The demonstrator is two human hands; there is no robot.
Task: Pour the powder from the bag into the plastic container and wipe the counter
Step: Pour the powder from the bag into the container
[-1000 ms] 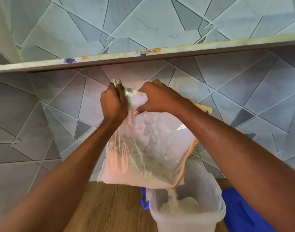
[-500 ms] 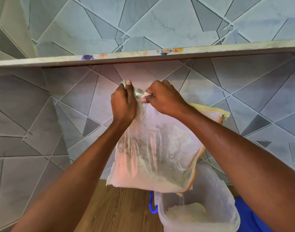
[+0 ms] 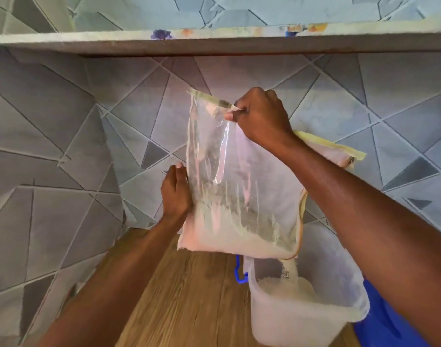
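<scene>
Behind everything, the grey tiled wall (image 3: 64, 136) filled most of the view, with a long shelf edge (image 3: 214, 43) running across the top. Below it lay the wooden counter (image 3: 184, 296), brown and bare where it showed.

Next in size was the clear plastic bag (image 3: 239, 186). It hung in the air above the counter, tipped so that one low corner pointed down. Its sides were dusty and streaked with pale smears. Most of the powder (image 3: 239, 236) that was left sat in a pale heap along the bottom edge.

Under that low corner stood the plastic container (image 3: 277, 321), cloudy white, near the right side of the counter. It already held a mound of powder. A thin stream was falling from the bag's corner into it. Something blue (image 3: 379, 326) lay just behind the container, but it was hard to tell what it was.

The right hand (image 3: 262, 116) was closed tight, pinching the top of the bag and holding it high. The left hand (image 3: 176, 194) lay flat against the bag's left side, fingers together, pressing on it.

So the pouring looked partly done, with some powder still to go. No wiping of the counter had started yet, and no cloth could be made out for sure.
</scene>
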